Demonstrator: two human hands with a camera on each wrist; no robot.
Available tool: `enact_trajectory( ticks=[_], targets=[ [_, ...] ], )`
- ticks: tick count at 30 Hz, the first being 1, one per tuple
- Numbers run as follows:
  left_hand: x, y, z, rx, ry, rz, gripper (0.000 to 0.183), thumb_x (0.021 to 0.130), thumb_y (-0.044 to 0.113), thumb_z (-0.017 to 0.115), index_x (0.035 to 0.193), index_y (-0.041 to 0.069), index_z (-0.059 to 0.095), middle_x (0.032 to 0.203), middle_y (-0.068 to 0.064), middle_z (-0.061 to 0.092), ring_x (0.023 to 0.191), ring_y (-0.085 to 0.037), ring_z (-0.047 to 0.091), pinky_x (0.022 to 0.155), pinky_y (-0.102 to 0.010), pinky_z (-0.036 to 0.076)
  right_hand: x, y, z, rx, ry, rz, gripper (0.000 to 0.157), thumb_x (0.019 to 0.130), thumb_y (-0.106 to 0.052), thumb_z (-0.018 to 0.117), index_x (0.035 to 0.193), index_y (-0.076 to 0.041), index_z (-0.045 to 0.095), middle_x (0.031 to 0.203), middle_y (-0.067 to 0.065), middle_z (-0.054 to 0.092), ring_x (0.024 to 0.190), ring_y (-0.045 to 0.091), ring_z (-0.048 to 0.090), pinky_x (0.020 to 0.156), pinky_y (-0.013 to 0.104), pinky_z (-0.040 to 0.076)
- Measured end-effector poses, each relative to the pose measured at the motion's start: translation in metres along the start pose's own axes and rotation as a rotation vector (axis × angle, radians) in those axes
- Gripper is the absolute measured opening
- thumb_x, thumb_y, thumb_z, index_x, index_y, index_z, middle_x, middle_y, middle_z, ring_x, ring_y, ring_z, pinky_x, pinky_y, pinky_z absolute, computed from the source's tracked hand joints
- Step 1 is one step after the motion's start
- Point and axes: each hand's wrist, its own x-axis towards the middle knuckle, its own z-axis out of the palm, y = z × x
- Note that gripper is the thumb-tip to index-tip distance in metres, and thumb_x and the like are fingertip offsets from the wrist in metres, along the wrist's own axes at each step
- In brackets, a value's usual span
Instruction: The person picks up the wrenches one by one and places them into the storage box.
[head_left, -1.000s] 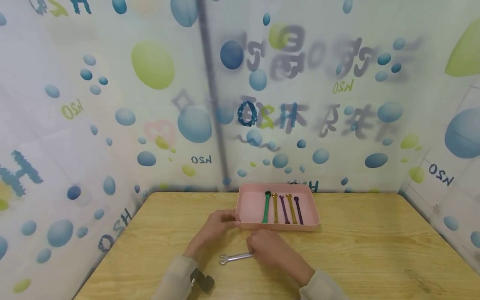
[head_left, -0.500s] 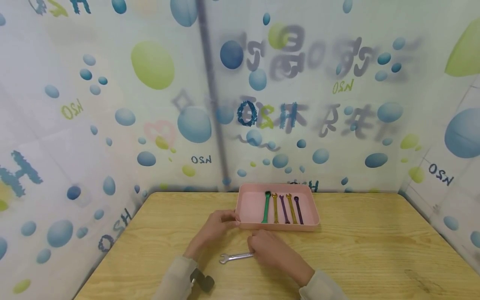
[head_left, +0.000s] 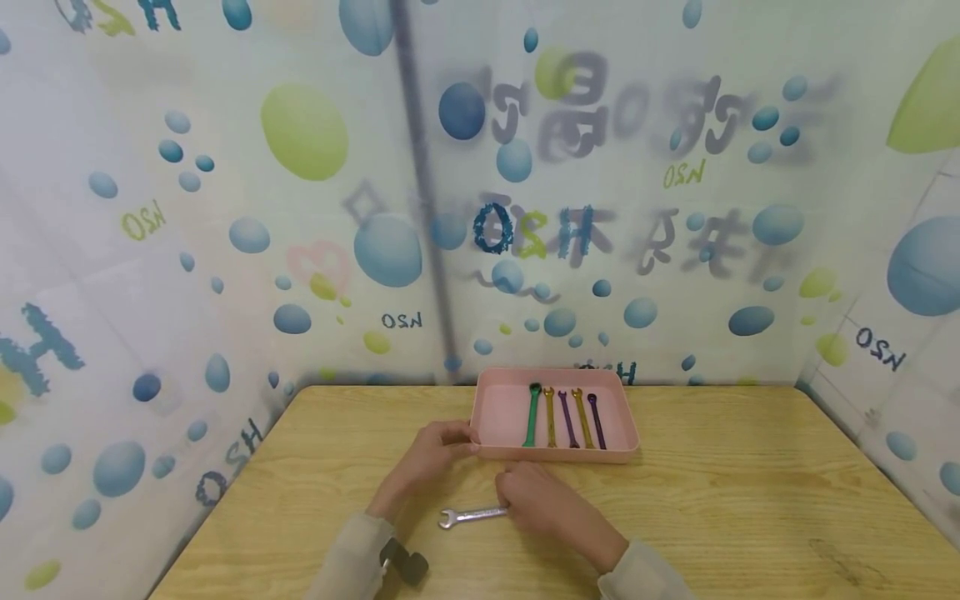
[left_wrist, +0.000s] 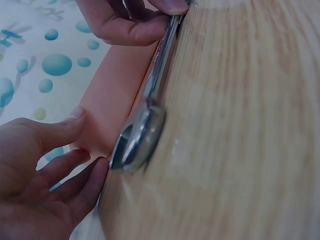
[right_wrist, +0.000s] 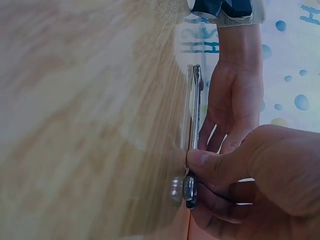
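A silver combination wrench lies low over the wooden tabletop in front of the pink tray. My right hand pinches it near one end with thumb and fingers; the open-jaw end points left. In the right wrist view the thumb presses on the wrench just beside its ring end. My left hand holds the tray's front left corner, thumb on the front wall and fingers around the side. Inside the tray lie a green wrench, two gold wrenches and two purple wrenches, side by side.
The wooden table extends on both sides of the tray, with its back edge against a patterned curtain. The tray's left part shows bare pink floor. A dark device is strapped at the left sleeve.
Almost nothing differs: both hands keep their holds, and the silver wrench and tray stay in place. The head view has shifted very slightly.
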Motion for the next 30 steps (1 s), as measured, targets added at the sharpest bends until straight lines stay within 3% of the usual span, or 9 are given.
enact_trajectory(
  ticks=[7,13,20,25,30],
  targets=[
    [0.0000,0.0005,0.0005,-0.015,-0.001,0.004,0.006,0.097,0.013,0.071,0.100,0.012,0.076,0.118,-0.005,0.076,0.116,-0.020,0.063,0.108,-0.043,0.046,-0.0009,0.0006,-0.0017,0.045,-0.049,0.043,0.017,0.091,0.000,0.069,0.085,-0.016,0.069,0.077,-0.011,0.053,0.071,0.004,0.044,0.069,0.018,0.044],
    [0.0000,0.0003,0.0006,-0.014,-0.005,0.016,0.006,0.096,0.012,0.072,0.101,0.010,0.076,0.118,-0.007,0.076,0.116,-0.021,0.064,0.109,-0.044,0.046,-0.0034,-0.0005,-0.0035,0.047,-0.060,0.029,0.018,0.091,0.000,0.069,0.083,-0.016,0.066,0.079,-0.011,0.050,0.073,0.005,0.042,0.071,0.019,0.041],
    [-0.0003,0.0007,0.0011,-0.002,0.001,0.010,0.005,0.096,0.013,0.072,0.100,0.012,0.076,0.114,-0.004,0.076,0.111,-0.016,0.064,0.102,-0.034,0.048,-0.0020,-0.0018,-0.0037,0.030,-0.069,0.025,0.019,0.093,0.001,0.065,0.082,-0.015,0.065,0.076,-0.011,0.050,0.069,0.005,0.042,0.065,0.018,0.042],
    [-0.0003,0.0004,0.0011,-0.013,-0.003,0.024,0.006,0.095,0.013,0.073,0.099,0.010,0.076,0.110,-0.006,0.076,0.107,-0.014,0.064,0.096,-0.025,0.047,0.0002,-0.0025,-0.0045,0.052,-0.056,0.007,0.025,0.088,0.006,0.064,0.075,-0.015,0.066,0.065,-0.012,0.043,0.059,0.002,0.037,0.057,0.017,0.036],
    [-0.0002,0.0013,0.0004,-0.020,-0.009,0.033,0.006,0.095,0.014,0.073,0.099,0.009,0.076,0.111,-0.007,0.076,0.107,-0.017,0.063,0.092,-0.023,0.047,0.0002,-0.0028,-0.0064,0.049,-0.003,-0.041,0.031,0.081,0.011,0.063,0.064,-0.015,0.063,0.059,-0.013,0.034,0.054,0.002,0.029,0.054,0.017,0.029]
  ],
)
